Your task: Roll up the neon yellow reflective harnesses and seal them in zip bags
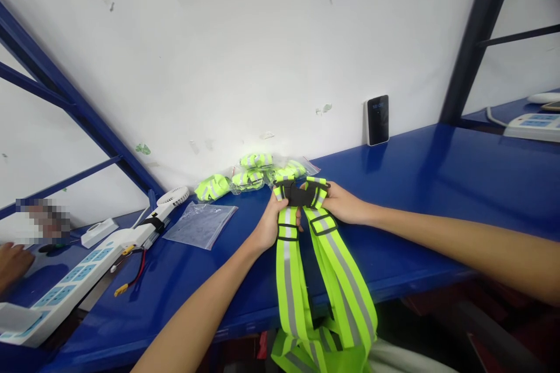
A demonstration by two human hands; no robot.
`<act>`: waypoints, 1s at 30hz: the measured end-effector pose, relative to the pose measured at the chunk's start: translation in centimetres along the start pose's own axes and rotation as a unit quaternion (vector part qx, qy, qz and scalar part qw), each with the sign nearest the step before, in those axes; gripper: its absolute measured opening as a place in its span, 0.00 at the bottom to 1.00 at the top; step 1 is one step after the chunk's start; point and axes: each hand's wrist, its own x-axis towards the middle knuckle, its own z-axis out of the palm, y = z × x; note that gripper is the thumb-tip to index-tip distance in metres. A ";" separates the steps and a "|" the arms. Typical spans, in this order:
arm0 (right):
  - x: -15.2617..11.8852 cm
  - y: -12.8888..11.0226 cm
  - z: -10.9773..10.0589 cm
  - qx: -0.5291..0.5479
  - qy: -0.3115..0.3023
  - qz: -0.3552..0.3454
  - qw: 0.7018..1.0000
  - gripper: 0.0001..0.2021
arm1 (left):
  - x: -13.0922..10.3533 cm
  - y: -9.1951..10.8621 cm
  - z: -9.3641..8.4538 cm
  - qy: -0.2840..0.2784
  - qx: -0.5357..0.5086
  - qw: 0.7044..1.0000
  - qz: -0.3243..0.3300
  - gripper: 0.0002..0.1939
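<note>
A neon yellow-green strap harness (345, 280) with grey reflective stripes hangs from my two hands over the table's front edge. My left hand (273, 218) is closed around the left strap beside a black buckle (300, 195). On the buckle's other side, my right hand (335, 201) grips the right strap. The two buckle halves meet between my hands; whether they are locked together I cannot tell. Black slider rings sit on both straps below the buckle. Behind my hands, several bagged neon bundles (248, 179) lie against the wall.
On the blue table (420, 186), a clear plastic bag (201, 224) lies flat left of my hands. Farther left are a white power strip (65, 285), a small fan (175, 197) and another person's hand (13, 265). A black-fronted device (377, 120) stands at the wall.
</note>
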 end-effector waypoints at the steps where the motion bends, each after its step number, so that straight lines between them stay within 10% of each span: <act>1: 0.0 0.0 0.0 0.000 0.007 -0.005 1.000 0.11 | -0.1 0.0 -0.1 -0.017 -0.013 1.000 0.003 0.22; 15: 0.3 0.2 0.7 0.025 0.064 0.032 0.997 0.15 | 0.3 0.0 -0.5 0.036 0.194 0.976 0.089 0.09; 30: 0.0 1.0 0.7 -0.210 0.131 -0.064 0.967 0.15 | 0.9 -1.2 -0.1 0.109 0.332 0.918 0.187 0.15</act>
